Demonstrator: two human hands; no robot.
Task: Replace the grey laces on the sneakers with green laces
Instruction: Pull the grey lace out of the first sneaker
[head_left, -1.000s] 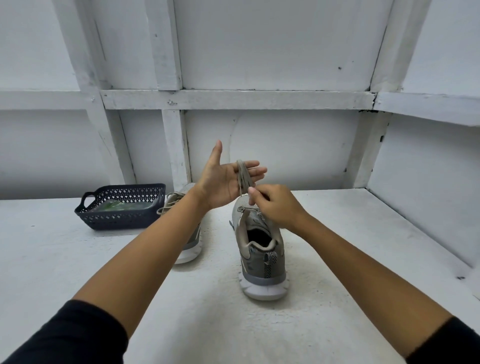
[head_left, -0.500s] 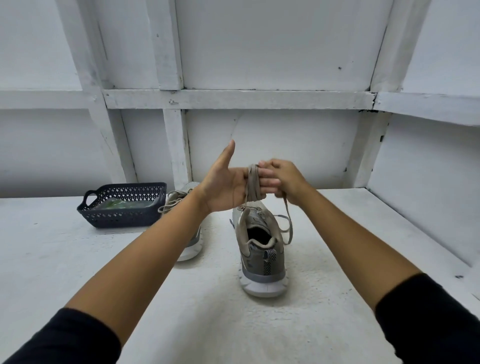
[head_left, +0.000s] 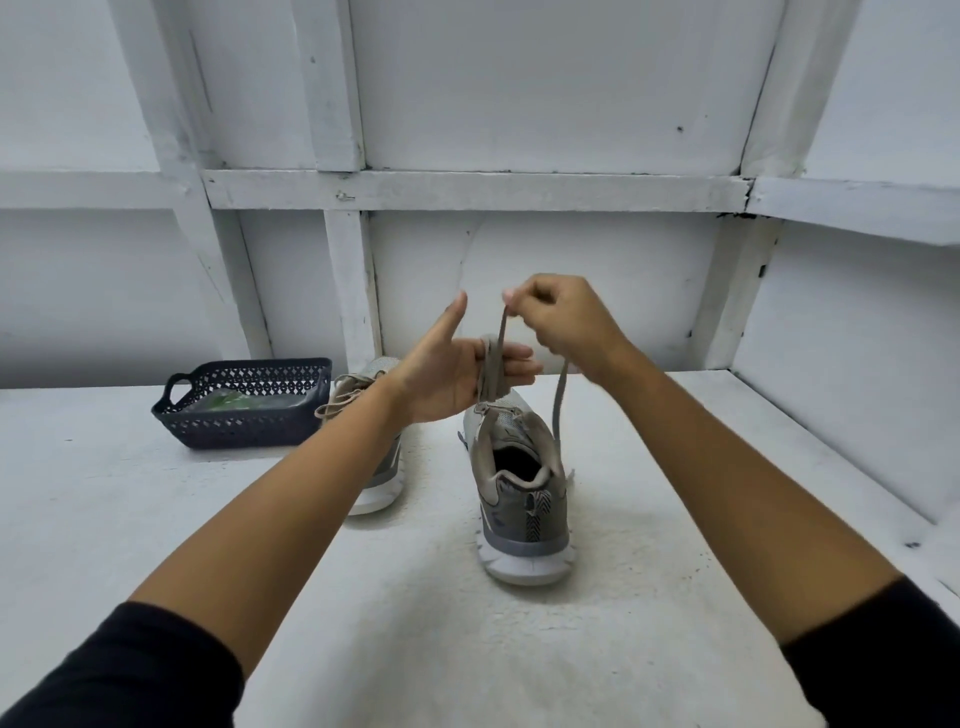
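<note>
Two grey sneakers stand on the white table. The right sneaker (head_left: 522, 488) is nearer, heel toward me, and its eyelets look bare of lace. The left sneaker (head_left: 382, 467), partly behind my left forearm, still has its grey lace tied. My left hand (head_left: 452, 374) is held flat above the right sneaker, thumb up, with the loose grey lace (head_left: 493, 364) wound around its fingers. My right hand (head_left: 561, 322) pinches that lace higher up; a free length hangs down beside the shoe. Green laces (head_left: 234, 402) lie in a dark basket (head_left: 244, 431).
The dark plastic basket sits at the back left of the table (head_left: 156, 519). White walls with wooden battens (head_left: 467, 189) close off the back and the right side. My black sleeves fill the bottom corners.
My right hand has circled from below my left fingers up and over them, carrying the grey lace around for another turn. My left hand has stayed raised above the right sneaker.
</note>
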